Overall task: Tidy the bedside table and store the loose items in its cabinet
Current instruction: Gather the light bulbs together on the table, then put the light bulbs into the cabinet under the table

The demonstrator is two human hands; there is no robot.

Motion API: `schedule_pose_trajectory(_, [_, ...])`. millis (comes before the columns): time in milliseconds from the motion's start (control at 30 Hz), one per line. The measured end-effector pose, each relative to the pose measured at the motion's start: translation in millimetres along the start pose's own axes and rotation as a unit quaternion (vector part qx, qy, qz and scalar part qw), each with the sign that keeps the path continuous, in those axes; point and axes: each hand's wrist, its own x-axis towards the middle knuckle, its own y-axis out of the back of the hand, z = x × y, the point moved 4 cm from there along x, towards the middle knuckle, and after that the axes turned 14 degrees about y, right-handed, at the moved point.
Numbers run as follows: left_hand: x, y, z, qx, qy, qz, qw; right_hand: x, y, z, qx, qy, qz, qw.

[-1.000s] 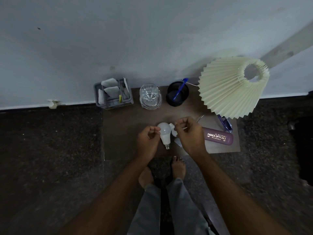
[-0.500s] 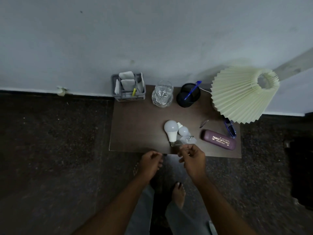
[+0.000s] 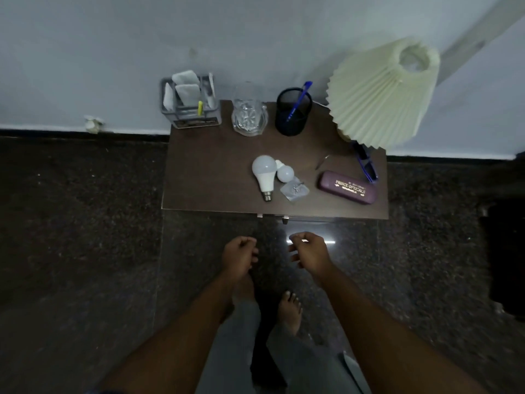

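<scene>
We hover both empty, half-curled hands, left [image 3: 240, 253] and right [image 3: 308, 251], before table [image 3: 216, 177]; next, open cabinet, grab bulbs [image 3: 265, 173]

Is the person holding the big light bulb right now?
No, the big light bulb lies on the bedside table, while the left hand and right hand hang empty in front of it.

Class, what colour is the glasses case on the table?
Purple with gold lettering, the glasses case; seen in the head view.
</scene>
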Motion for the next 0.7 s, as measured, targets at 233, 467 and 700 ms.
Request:
schedule_pose_trajectory(233, [37,-31,13,-0.03,-0.038,0.008,0.999,42,-3,18,0.004,0.038,0.002,0.999])
schedule_pose_trajectory(467, [89,-38,17,-0.042,-0.093,0.016,0.995,84,-32,46,0.027,0.072,-0.003,0.997])
schedule_pose_trajectory(700, [104,-32,6,-0.012,-0.185,0.007,0.983,84,-38,69,0.055,0.138,-0.003,0.989])
